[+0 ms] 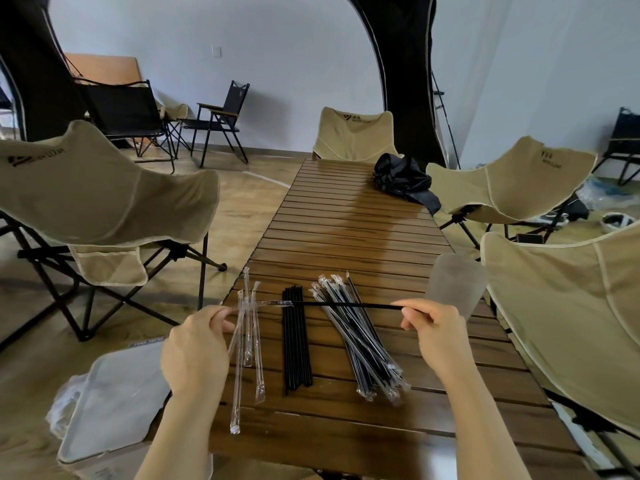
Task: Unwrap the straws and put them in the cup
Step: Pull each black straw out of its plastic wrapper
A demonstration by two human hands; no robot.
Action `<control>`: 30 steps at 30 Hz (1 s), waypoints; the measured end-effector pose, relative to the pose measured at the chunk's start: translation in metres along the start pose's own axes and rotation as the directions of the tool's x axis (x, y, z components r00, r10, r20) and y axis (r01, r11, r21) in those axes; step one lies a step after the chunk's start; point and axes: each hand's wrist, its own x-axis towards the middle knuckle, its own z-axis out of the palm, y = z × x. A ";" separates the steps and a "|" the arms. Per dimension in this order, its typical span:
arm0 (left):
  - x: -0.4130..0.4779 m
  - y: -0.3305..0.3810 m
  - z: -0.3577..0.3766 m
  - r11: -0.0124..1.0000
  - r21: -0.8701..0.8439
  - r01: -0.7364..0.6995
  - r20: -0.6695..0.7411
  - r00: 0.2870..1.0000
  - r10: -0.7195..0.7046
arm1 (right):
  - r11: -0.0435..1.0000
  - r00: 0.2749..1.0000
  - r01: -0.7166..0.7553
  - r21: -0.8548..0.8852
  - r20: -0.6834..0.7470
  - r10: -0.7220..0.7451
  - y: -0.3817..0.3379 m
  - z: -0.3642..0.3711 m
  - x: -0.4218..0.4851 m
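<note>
My right hand pinches the end of a black straw held level above the wooden table. My left hand grips the clear wrapper, which still covers the straw's left tip. Below the straw lie a row of bare black straws, a heap of wrapped straws to the right, and several empty clear wrappers at the left edge. A frosted plastic cup stands upright at the right edge, behind my right hand.
A grey lidded bin sits on the floor at the lower left. Beige folding chairs ring the table on both sides and at the far end. A black bag lies on the table's far right.
</note>
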 end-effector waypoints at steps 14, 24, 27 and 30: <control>-0.008 0.015 0.024 0.940 -0.256 0.227 0.108 0.973 -0.206 | 0.942 0.982 -0.138 -0.305 0.083 0.171 -0.030 0.076 -0.026; -0.010 0.016 0.032 0.984 -0.087 0.155 0.515 0.852 -0.089 | 0.869 0.949 0.024 -0.494 0.286 0.136 -0.050 0.109 -0.055; -0.011 0.014 0.033 0.992 -0.054 0.110 0.548 0.834 -0.063 | 0.877 0.944 0.022 -0.480 0.300 0.140 -0.049 0.110 -0.056; -0.012 0.015 0.032 0.995 -0.027 0.091 0.568 0.821 -0.059 | 0.885 0.951 -0.025 -0.464 0.261 0.163 -0.044 0.107 -0.050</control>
